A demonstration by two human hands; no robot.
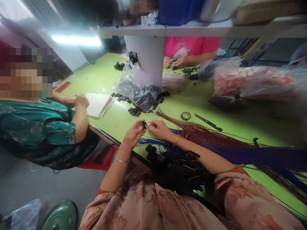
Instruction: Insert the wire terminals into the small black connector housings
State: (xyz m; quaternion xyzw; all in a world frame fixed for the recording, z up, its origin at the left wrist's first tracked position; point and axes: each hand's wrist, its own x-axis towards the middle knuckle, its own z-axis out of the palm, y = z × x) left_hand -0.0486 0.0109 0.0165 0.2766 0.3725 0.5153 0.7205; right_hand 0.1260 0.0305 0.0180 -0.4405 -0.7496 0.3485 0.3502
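In the head view my left hand (134, 132) pinches a small black plastic connector housing (144, 125) between thumb and fingers. Close beside it, my right hand (159, 129) is closed on thin wires with silvery metal terminals (148, 125); the wires themselves are mostly hidden by the fingers. The terminals point at the housing, and I cannot tell whether any is inside it. Blue wires (153, 141) with bare-looking ends lie below my hands. A long bundle of brown wires (182, 123) spreads out beyond my right wrist. Several black housings (134, 111) lie on the table ahead.
A pile of black parts (177, 169) sits against my body. Beyond are a tape roll (185, 116), a dark blade-like tool (208, 122) and a plastic bag of black parts (146, 97). A co-worker in green (38, 127) writes at left; another in pink (192, 48) works opposite.
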